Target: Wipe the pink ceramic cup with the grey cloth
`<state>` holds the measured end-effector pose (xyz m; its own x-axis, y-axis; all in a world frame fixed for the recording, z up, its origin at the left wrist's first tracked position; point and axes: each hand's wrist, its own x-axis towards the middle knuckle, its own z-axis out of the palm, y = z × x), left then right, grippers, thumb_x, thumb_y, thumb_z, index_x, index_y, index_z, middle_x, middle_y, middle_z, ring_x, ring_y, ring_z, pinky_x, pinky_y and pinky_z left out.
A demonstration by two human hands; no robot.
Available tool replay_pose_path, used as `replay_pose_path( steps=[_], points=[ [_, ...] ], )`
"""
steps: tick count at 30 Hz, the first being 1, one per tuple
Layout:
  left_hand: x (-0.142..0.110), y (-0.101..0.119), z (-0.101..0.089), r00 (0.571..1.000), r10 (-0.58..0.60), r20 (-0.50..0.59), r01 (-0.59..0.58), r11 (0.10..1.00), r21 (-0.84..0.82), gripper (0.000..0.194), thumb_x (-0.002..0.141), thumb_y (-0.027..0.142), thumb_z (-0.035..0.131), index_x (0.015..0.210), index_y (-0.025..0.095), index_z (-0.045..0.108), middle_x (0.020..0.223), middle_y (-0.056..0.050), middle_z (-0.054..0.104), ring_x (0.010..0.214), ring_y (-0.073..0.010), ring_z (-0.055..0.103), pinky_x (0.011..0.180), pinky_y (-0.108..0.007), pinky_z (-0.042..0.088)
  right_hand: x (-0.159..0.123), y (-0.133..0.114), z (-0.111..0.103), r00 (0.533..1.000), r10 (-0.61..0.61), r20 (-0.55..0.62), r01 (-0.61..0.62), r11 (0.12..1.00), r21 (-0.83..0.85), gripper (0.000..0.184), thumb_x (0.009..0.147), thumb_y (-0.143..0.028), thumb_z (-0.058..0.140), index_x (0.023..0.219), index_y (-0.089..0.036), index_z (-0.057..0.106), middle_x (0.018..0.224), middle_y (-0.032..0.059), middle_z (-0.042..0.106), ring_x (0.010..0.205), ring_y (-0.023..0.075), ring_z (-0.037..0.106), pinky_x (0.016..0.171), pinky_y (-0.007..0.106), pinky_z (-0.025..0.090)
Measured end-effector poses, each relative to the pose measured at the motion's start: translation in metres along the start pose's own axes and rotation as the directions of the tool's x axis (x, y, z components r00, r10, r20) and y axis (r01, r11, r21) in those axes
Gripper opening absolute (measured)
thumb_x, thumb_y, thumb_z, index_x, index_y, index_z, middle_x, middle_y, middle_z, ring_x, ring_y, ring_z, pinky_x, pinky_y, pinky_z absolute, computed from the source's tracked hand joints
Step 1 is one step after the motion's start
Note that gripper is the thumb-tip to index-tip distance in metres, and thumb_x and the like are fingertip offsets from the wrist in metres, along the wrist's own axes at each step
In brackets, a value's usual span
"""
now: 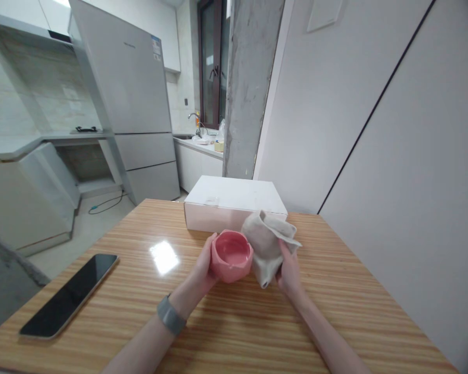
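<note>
A pink faceted bowl [231, 267] is gripped from its left side by my left hand [205, 265], thumb near the rim. Its opening faces up and toward me, and the inside looks bare. My right hand [289, 270] is closed around a bunched light grey cloth [263, 244]. The cloth hangs down just right of the bowl, close to its rim; whether they touch I cannot tell. Some fingers of both hands are hidden behind what they hold. A grey band [171, 315] sits on my left wrist.
A white box [234, 195] lies on the wood-grain table [335, 322] behind the bowl and cloth. A black phone [70, 296] rests at the table's left. Beyond stand a fridge [128, 78], a concrete column [247, 88] and a sink counter. A white wall borders the right.
</note>
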<state>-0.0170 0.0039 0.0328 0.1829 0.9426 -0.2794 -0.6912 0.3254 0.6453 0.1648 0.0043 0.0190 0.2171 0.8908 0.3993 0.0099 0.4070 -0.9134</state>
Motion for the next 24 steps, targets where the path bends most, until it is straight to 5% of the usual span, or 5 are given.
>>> replay_pose_path(
  steps=[3, 7, 13, 19, 24],
  points=[
    [0.000, 0.001, 0.000, 0.991, -0.127, 0.051, 0.128, 0.992, -0.017, 0.036, 0.086, 0.045, 0.051, 0.094, 0.015, 0.067, 0.084, -0.005, 0.073, 0.078, -0.0168, 0.066, 0.070, -0.025, 0.052, 0.002, -0.008, 0.007, 0.914, 0.366, 0.173, -0.403, 0.865, 0.300, 0.051, 0.085, -0.061, 0.045, 0.103, -0.018, 0.067, 0.092, 0.0085, 0.074, 0.085, 0.0273, 0.070, 0.075, 0.041, 0.058],
    [-0.004, 0.001, -0.002, 0.970, -0.222, 0.101, 0.211, 0.971, 0.114, 0.044, 0.083, 0.053, 0.049, 0.091, 0.014, 0.068, 0.077, -0.006, 0.072, 0.061, -0.0142, 0.063, 0.053, -0.022, 0.050, -0.009, -0.016, 0.007, 0.795, 0.430, 0.428, -0.573, 0.765, 0.296, 0.044, 0.076, -0.052, 0.065, 0.105, -0.019, 0.068, 0.098, 0.0066, 0.073, 0.092, 0.0254, 0.069, 0.079, 0.036, 0.056],
    [-0.014, 0.007, 0.002, 0.953, -0.291, 0.083, 0.207, 0.826, 0.524, 0.069, 0.077, 0.073, 0.040, 0.114, 0.020, 0.063, 0.088, -0.010, 0.072, 0.063, -0.0211, 0.065, 0.046, -0.030, 0.053, -0.014, -0.010, 0.011, 0.851, 0.351, 0.391, -0.453, 0.867, 0.208, 0.034, 0.076, -0.047, 0.068, 0.100, -0.022, 0.070, 0.096, 0.0030, 0.074, 0.095, 0.0234, 0.068, 0.089, 0.036, 0.051],
    [-0.011, 0.005, 0.004, 0.974, -0.228, 0.001, 0.194, 0.834, 0.516, 0.068, 0.076, 0.070, 0.046, 0.113, 0.015, 0.062, 0.091, -0.012, 0.071, 0.066, -0.0235, 0.065, 0.047, -0.035, 0.055, -0.015, 0.006, 0.024, 0.911, 0.385, 0.147, -0.410, 0.879, 0.243, 0.039, 0.072, -0.052, 0.070, 0.093, -0.020, 0.072, 0.095, 0.0045, 0.074, 0.099, 0.0265, 0.066, 0.091, 0.038, 0.049],
    [-0.012, -0.006, 0.004, 0.990, -0.085, 0.116, 0.035, 0.926, 0.376, 0.055, 0.081, 0.055, 0.054, 0.123, 0.018, 0.056, 0.109, -0.013, 0.067, 0.088, -0.0280, 0.067, 0.063, -0.038, 0.058, -0.025, 0.006, 0.034, 0.960, 0.281, 0.018, -0.276, 0.924, 0.264, 0.035, 0.078, -0.049, 0.064, 0.102, -0.023, 0.069, 0.106, 0.0026, 0.070, 0.110, 0.0240, 0.060, 0.098, 0.038, 0.043]
  ],
)
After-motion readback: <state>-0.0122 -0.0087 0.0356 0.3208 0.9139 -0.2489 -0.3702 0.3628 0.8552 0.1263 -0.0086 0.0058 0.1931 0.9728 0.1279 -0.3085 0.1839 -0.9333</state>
